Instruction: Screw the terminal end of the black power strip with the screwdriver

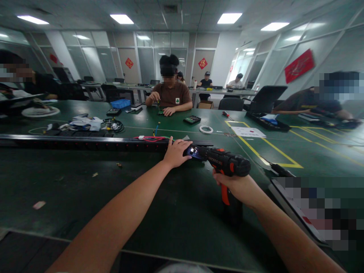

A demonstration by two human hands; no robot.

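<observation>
A long black strip (133, 147) with a row of small red marks lies across the green table. Near its right end, my left hand (175, 154) grips it, the fingers over the top and the thumb on the near side. Beside those fingers is a shiny bluish end piece (194, 151). My right hand (237, 186) is wrapped around the handle of a black and orange cordless drill (227, 161). The drill points left, its front at the end piece; the tip is hard to make out. Red wires (152, 138) lie along the strip's far side.
Across the table (119, 212), a person (172, 94) works on a small green board. Others sit left and right. A blue basket (120, 103), a white cable coil (206, 129), a red screwdriver (226, 114) and a paper sheet (248, 132) lie beyond the strip. Yellow tape marks the right side.
</observation>
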